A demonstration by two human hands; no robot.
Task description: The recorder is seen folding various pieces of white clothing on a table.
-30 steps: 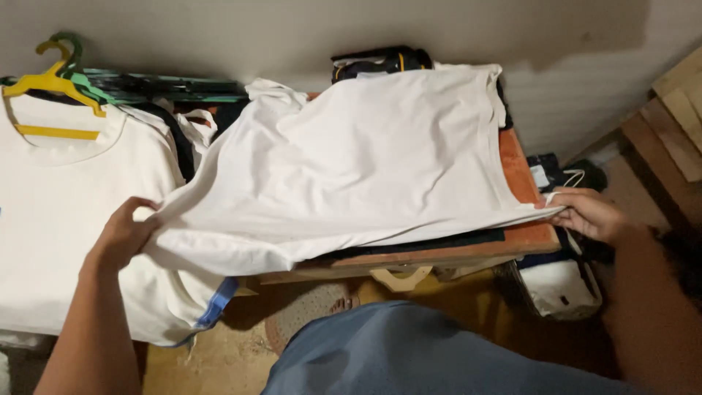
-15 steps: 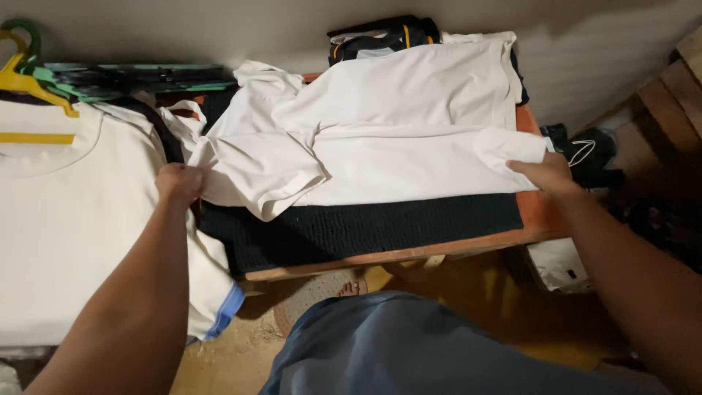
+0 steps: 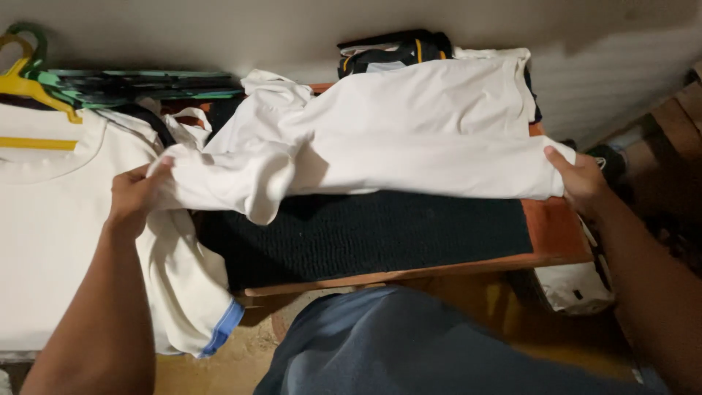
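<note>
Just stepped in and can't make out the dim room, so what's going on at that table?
A person is handling a white T-shirt laid across a wooden table with a black mat on it. The left hand grips the shirt's left end and the right hand its right end, with the near part doubled over. Another white shirt on a yellow hanger lies to the left.

The white shirt (image 3: 409, 139) covers the far half of the black mat (image 3: 365, 234), while the hung shirt (image 3: 51, 241) and yellow hanger (image 3: 29, 88) run off the left edge.
</note>
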